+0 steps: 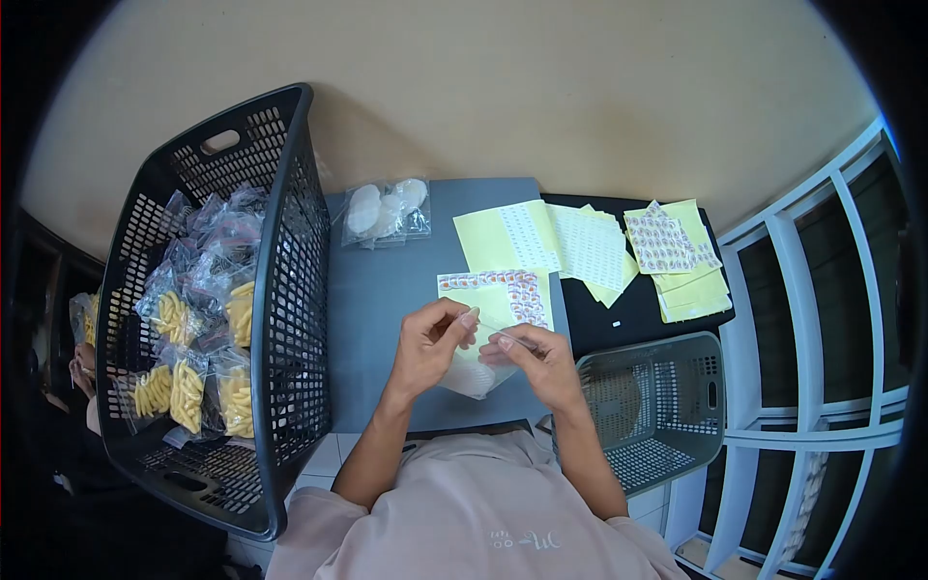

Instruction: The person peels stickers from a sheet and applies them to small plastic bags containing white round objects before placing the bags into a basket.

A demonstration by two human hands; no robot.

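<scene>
A clear plastic bag (474, 379) with something whitish low inside it hangs in front of my body, over the grey table. My left hand (428, 346) is closed, thumb and finger pinched at the bag's upper left edge. On the other side my right hand (538, 365) grips the bag's upper right edge between thumb and fingers. Just beyond my fingers lies a sticker sheet (528, 298) on yellowish backing, with rows of small orange-and-purple labels along its top and right side; the bag and my hands overlap its lower part.
At left stands a tall dark basket (290, 290) with bags of yellow stick-shaped pieces (187, 396). A clear pack of white discs (387, 211) lies at the back. More label sheets (590, 246) spread rightward. A second basket (667, 464) is at lower right, near white-framed panes. Another person's hand (83, 365) shows far left.
</scene>
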